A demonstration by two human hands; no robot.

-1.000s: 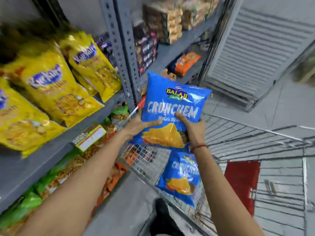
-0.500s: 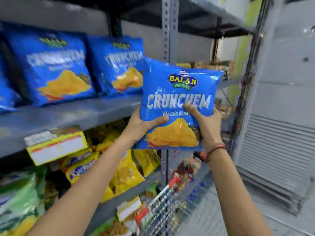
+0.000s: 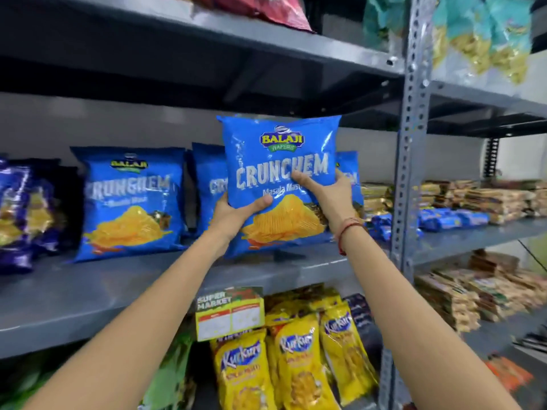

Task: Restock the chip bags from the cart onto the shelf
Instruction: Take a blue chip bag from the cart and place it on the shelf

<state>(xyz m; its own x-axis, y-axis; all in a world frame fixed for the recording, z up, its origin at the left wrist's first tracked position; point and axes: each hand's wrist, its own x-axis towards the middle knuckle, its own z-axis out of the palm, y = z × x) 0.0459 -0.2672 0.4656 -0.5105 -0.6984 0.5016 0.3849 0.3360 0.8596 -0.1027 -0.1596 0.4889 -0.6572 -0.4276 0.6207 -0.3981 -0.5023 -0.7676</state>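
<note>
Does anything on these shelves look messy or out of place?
Mostly tidy. The small blue packets right of the held Crunchem bag lie tumbled rather than stacked, and the shelf price tag hangs slightly crooked. No spills or torn bags visible.

Head view: close before the grey shelf (image 3: pixel 266 270), facing it, looking slightly upward.
Shared views: one only.

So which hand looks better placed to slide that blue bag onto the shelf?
Probably the right hand. It lies across the front of the held Crunchem bag, fingers spread over the print, so it can push the bag back. The left hand cups the lower left corner, supporting it above the shelf.
</note>
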